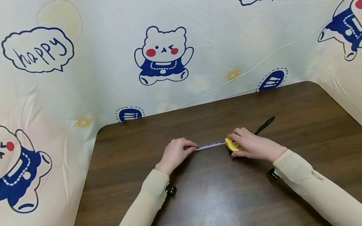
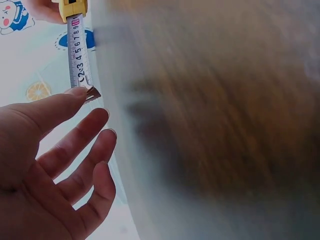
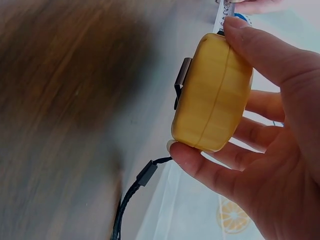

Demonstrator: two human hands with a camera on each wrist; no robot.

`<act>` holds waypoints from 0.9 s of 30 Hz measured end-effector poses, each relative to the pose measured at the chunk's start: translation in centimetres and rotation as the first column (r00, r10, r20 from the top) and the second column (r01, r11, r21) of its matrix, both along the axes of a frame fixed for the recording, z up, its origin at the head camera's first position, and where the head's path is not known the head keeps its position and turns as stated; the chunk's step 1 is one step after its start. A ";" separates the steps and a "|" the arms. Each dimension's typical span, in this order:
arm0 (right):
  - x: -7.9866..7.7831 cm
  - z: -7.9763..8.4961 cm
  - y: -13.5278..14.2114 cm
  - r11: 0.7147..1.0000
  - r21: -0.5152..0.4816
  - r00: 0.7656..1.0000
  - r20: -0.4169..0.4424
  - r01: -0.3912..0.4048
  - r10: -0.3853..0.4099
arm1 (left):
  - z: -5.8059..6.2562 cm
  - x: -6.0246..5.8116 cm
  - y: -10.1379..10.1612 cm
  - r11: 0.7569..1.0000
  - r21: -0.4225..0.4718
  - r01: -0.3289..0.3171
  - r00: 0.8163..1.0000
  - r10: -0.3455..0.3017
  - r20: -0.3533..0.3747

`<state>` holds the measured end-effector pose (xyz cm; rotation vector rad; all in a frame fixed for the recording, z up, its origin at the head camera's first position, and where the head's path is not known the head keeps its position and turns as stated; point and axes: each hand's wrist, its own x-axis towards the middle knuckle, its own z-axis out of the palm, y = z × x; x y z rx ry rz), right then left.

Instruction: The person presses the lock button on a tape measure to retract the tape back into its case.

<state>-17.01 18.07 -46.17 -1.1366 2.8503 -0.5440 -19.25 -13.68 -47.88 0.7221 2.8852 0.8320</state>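
A yellow tape measure [image 1: 233, 145] is gripped in my right hand [image 1: 254, 145], thumb along its top side and fingers round the case in the right wrist view. From its mouth a short length of white blade [image 1: 210, 145] runs left to my left hand [image 1: 177, 154]. The thumb of that hand pinches the blade by its metal end hook [image 2: 92, 94], while the other fingers spread loosely below. Numbers up to about 9 show on the blade [image 2: 78, 52] in the left wrist view. A black wrist strap [image 3: 131, 192] trails from the case.
Both hands are over a dark brown wooden table [image 1: 193, 204]. A pale curtain [image 1: 107, 61] with bear drawings and "happy" bubbles stands along its back and sides. Each cream sleeve has a small black camera [image 1: 170, 189] at the wrist.
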 end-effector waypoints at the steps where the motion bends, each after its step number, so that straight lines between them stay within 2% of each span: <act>1: 0.0 0.0 -0.1 1.000 0.002 1.000 0.000 0.000 0.000 | 0.0 0.0 0.1 1.000 0.001 0.002 1.000 -0.002 0.002; 13: 0.2 0.2 -1.2 1.000 0.008 1.000 0.017 0.009 -0.009 | 0.2 0.1 1.4 1.000 0.010 0.028 1.000 -0.028 0.004; 27: 0.3 0.1 -2.1 1.000 0.002 1.000 0.008 -0.026 0.026 | 0.3 0.0 3.3 0.998 0.029 0.058 0.998 -0.058 0.025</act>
